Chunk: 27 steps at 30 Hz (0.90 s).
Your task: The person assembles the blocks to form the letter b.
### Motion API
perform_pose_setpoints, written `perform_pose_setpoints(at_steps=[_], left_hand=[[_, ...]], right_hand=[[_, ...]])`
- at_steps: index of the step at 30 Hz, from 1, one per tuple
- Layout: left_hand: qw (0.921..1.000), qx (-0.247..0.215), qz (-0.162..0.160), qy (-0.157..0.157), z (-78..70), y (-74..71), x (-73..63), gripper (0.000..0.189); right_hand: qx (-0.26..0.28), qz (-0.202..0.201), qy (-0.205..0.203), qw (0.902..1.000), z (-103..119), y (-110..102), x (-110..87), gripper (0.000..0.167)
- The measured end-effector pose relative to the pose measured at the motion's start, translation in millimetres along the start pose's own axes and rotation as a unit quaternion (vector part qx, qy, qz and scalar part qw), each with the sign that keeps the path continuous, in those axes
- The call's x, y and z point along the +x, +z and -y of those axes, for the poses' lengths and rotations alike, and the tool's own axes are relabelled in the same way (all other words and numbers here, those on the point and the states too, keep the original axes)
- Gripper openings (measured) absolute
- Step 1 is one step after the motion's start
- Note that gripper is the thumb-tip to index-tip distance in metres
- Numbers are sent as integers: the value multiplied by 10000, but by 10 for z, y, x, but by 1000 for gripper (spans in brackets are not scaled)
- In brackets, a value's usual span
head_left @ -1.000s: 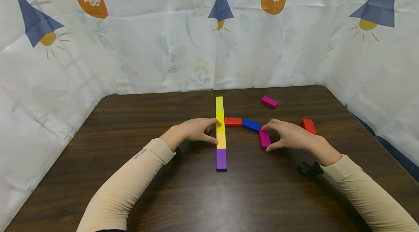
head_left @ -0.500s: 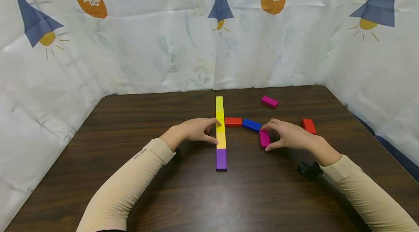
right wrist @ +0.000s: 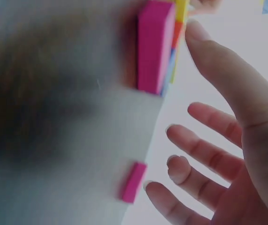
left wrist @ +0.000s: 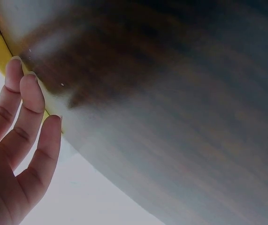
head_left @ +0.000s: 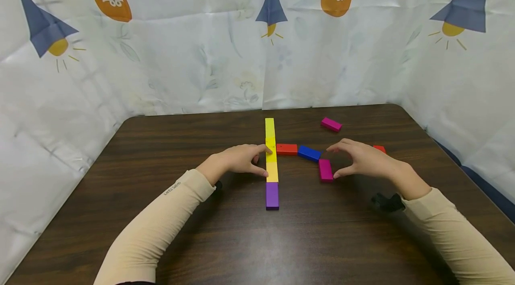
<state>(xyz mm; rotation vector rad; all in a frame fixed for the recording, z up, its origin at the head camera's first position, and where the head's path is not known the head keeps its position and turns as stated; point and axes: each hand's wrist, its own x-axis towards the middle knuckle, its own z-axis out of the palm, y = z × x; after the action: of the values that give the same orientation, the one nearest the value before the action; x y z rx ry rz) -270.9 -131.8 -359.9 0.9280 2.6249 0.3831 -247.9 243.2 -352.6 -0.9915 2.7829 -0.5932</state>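
Observation:
A straight row of yellow blocks (head_left: 272,172) runs away from me, with a purple block (head_left: 272,196) at its near end. From its right side a red block (head_left: 287,149), a blue block (head_left: 309,153) and a magenta block (head_left: 326,171) form a bending line. My left hand (head_left: 238,159) touches the yellow row, its index fingertip over the blocks and its thumb at their left side; relaxed fingers (left wrist: 32,93) lie along the row in the left wrist view. Just right of the magenta block, my right hand (head_left: 364,158) holds nothing, thumb and fingers spread.
A loose magenta block (head_left: 331,124) lies toward the back right of the dark wooden table (head_left: 193,240). Partly hidden behind my right hand is another red block (head_left: 380,148). A white printed curtain (head_left: 193,61) hangs round the table's back and sides.
My right hand has let go of the magenta block and moved slightly right and away, now partly covering the loose red block. The left hand and the blocks stay where they were.

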Motion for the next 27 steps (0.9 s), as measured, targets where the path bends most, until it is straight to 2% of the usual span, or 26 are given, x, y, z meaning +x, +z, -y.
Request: perform_pose_setpoints(at_steps=[8, 13, 19, 27], left_hand=[[10000, -13, 39, -39, -1, -9, 3, 68], [10000, -8, 39, -19, -7, -10, -3, 68], [10000, -12, 45, -42, -10, -7, -3, 68], [10000, -32, 64, -54, -13, -5, -7, 68]], right_hand=[[371, -84, 251, 9990, -227, -216, -150, 62], [376, -289, 377, 9982, -359, -297, -235, 56], [469, -428, 784, 9949, -483, -357, -339, 52], [594, -328, 1106, 9915, -696, -382, -459, 56]])
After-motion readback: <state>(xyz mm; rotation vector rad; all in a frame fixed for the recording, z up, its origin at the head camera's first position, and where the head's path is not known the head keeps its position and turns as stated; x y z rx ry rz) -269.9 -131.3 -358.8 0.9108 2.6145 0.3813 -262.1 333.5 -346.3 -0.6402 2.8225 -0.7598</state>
